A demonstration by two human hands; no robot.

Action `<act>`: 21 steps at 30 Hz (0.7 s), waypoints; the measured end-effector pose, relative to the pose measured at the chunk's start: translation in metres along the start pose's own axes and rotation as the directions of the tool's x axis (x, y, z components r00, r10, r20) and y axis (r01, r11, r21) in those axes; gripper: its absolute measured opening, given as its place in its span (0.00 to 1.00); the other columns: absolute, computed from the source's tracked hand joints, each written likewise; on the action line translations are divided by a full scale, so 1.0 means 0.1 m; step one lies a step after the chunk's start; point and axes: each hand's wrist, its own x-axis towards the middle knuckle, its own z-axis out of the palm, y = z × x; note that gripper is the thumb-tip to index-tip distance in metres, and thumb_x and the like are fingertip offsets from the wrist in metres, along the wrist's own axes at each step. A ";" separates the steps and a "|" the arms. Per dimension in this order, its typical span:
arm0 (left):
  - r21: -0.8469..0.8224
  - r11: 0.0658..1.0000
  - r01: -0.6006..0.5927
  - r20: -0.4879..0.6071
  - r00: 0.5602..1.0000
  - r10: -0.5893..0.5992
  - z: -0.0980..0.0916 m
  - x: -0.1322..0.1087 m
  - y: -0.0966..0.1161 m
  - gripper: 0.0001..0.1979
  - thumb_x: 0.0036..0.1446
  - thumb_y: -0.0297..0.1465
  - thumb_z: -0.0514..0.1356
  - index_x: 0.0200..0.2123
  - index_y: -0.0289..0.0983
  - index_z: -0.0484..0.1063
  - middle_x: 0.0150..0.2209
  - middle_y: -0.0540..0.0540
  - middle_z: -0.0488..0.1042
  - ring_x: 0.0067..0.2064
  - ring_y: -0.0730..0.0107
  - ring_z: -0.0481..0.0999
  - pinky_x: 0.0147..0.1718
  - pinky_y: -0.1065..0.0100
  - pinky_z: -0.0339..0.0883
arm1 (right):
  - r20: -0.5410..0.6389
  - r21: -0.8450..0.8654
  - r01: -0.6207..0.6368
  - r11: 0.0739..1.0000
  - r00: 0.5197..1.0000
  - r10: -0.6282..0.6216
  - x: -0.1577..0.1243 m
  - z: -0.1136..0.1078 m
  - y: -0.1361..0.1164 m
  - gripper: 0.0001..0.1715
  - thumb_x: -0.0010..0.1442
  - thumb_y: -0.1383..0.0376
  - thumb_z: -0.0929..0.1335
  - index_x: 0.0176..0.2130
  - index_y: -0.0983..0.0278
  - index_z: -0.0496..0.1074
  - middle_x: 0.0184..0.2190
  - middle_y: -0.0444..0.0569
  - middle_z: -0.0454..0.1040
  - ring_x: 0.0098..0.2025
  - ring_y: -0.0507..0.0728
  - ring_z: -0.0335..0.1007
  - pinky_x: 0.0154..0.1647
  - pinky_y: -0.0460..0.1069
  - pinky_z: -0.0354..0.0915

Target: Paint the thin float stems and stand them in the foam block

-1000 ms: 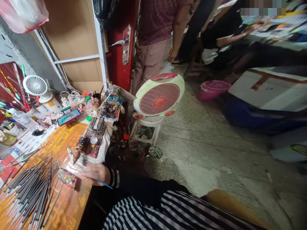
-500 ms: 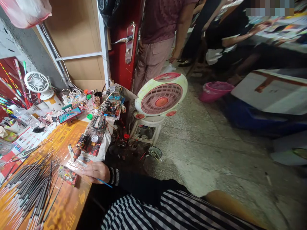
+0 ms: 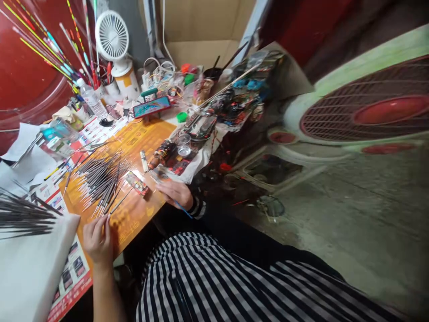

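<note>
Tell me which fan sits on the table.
The small white fan, at the far edge of the table. The big fan with the red grille stands off the table, on the right.

Bare counter (image 3: 134,219) lies along the near edge; rod pile (image 3: 100,179) blocks the middle, paint clutter (image 3: 181,152) the right.

Floor fan (image 3: 362,112) half out of frame at right; tip of brush (image 3: 183,210) beneath right hand (image 3: 174,192).
</note>
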 end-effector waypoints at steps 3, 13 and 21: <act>-0.001 0.998 0.059 0.022 0.998 -0.059 -0.01 -0.04 -0.01 0.07 0.61 0.28 0.64 0.44 0.39 0.78 0.38 0.43 0.80 0.39 0.66 0.77 0.43 0.61 0.70 | -0.032 0.007 0.059 0.998 0.998 -0.059 0.04 -0.02 0.02 0.24 0.72 0.70 0.60 0.64 0.62 0.64 0.51 0.57 0.79 0.54 0.57 0.78 0.58 0.52 0.75; -0.024 0.998 0.059 0.030 0.998 -0.059 -0.02 -0.06 0.00 0.08 0.61 0.28 0.64 0.45 0.39 0.78 0.39 0.44 0.79 0.39 0.66 0.76 0.44 0.62 0.70 | -0.038 -0.093 0.187 0.978 0.981 -0.191 0.13 -0.06 0.13 0.30 0.69 0.70 0.64 0.67 0.62 0.62 0.51 0.55 0.80 0.52 0.59 0.79 0.52 0.55 0.78; -0.012 0.997 0.073 0.047 0.996 -0.072 -0.02 -0.07 -0.01 0.07 0.62 0.29 0.64 0.44 0.39 0.78 0.38 0.43 0.79 0.39 0.65 0.76 0.44 0.61 0.70 | -0.020 -0.112 0.180 0.977 0.983 -0.183 0.15 -0.07 0.10 0.30 0.69 0.71 0.63 0.68 0.63 0.62 0.51 0.57 0.79 0.52 0.59 0.79 0.52 0.55 0.78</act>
